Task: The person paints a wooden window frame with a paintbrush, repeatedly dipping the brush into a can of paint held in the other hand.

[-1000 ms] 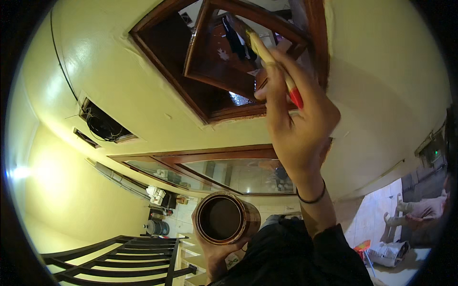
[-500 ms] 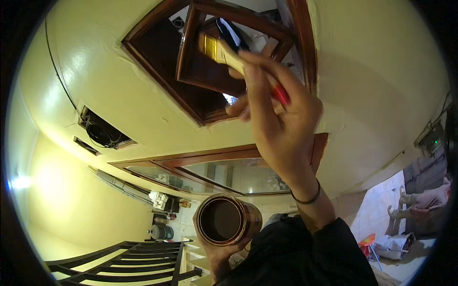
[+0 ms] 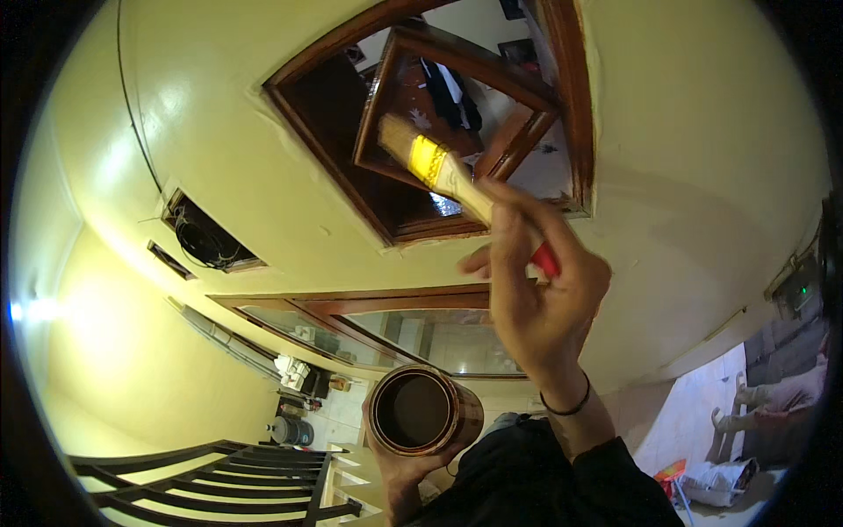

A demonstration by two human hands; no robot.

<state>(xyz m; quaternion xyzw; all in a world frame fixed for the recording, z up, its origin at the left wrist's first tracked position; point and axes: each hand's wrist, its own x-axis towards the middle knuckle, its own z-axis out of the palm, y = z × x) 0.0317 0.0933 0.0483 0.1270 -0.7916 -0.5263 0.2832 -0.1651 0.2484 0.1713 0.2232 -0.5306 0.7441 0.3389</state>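
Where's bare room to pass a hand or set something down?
Hand: plain wall between the cable opening and brown window frame. Set-down: pale floor at right, beyond the whitish bundle; reach unclear. Crowded: around the paintbrush and right hand; left floor, by the bottle.

My left hand (image 3: 401, 467) clasps the can (image 3: 469, 415); above and right of it, my right hand (image 3: 546, 299) hovers, pinching.

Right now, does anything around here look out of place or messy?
Yes: a tangle of dark cables sits exposed in an uncovered wall opening, left of the paintbrush in the right hand. Loose wires stick out, so it looks unfinished.
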